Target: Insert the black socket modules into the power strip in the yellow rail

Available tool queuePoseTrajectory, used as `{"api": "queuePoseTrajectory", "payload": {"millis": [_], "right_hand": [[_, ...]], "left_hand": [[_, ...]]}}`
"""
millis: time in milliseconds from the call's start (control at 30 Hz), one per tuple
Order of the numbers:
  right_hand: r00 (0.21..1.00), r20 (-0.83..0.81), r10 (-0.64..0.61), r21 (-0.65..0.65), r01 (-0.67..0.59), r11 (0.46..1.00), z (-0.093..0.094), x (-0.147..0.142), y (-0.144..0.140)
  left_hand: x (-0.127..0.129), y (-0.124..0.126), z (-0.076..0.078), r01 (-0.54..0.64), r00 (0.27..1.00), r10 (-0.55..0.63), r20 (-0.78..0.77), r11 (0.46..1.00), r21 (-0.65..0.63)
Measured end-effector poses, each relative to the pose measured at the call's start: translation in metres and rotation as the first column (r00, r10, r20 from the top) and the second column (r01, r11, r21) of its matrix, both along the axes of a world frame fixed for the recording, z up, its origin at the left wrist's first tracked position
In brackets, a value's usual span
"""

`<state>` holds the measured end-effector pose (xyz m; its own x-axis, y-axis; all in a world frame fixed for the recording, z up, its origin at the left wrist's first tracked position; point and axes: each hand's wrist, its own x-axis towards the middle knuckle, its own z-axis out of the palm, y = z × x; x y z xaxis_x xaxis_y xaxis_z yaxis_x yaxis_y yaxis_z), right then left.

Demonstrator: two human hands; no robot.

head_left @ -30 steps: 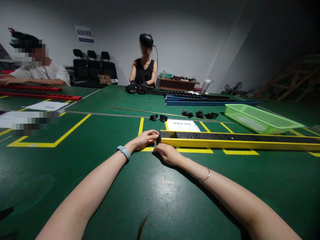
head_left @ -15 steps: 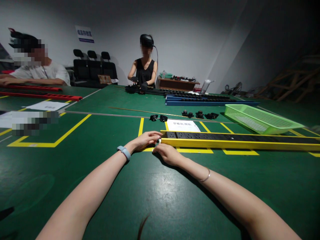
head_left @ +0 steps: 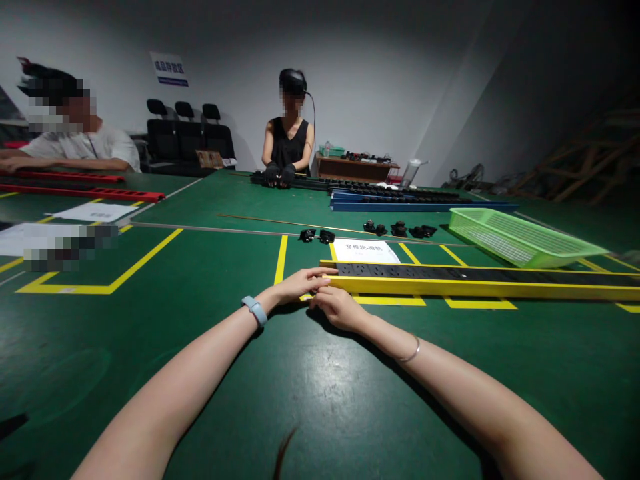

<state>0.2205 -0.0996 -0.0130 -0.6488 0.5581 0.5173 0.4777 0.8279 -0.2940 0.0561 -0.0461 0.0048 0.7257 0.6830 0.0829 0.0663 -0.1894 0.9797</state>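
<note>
My left hand (head_left: 300, 285) and right hand (head_left: 340, 308) meet at the near end of the yellow rail (head_left: 475, 288) on the green table (head_left: 310, 393), fingers pinched there on something I cannot make out. Black blocks (head_left: 400, 271) already fill the rail; a few loose pieces (head_left: 400, 229) wait beyond.

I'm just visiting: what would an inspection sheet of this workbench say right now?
Surface: green table with yellow floor-style markings.
Job's things: long yellow rail holding a row of black blocks.
Clutter: green basket, white label sheet, small black parts.
Hands: left hand and right hand both at the rail's near end; grip cannot be told.
Cables: nothing seen.
Surroundings: two other people at neighbouring tables, black chairs by the wall.
</note>
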Motion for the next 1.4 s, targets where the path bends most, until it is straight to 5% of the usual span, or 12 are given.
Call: {"api": "queuePoseTrajectory", "payload": {"millis": [200,400,633,833,1100,1400], "right_hand": [[0.988,-0.116,-0.103,0.307,0.135,0.942,0.009,0.008,-0.002],[0.946,-0.110,-0.305,0.254,0.324,0.911,0.016,0.015,0.006],[0.948,0.115,-0.297,0.277,0.257,0.926,0.020,0.023,0.015],[0.939,0.238,-0.247,0.305,0.169,0.937,0.027,0.035,0.026],[0.932,0.275,-0.237,0.304,0.150,0.941,0.030,0.038,0.031],[0.952,0.300,-0.058,0.184,0.002,0.983,0.044,0.049,0.040]], "left_hand": [[-0.002,0.003,-0.007,-0.094,0.995,0.093,0.023,0.996,0.013],[-0.005,0.001,-0.007,-0.067,0.997,0.067,0.047,0.998,-0.005],[0.001,-0.003,-0.009,-0.083,0.979,0.117,-0.164,0.975,0.204],[0.006,-0.006,-0.011,-0.124,0.966,0.188,-0.176,0.939,0.321],[0.010,-0.006,-0.014,-0.166,0.937,0.263,-0.231,0.915,0.368],[0.010,-0.009,-0.010,-0.193,0.925,0.294,-0.241,0.909,0.368]]}}
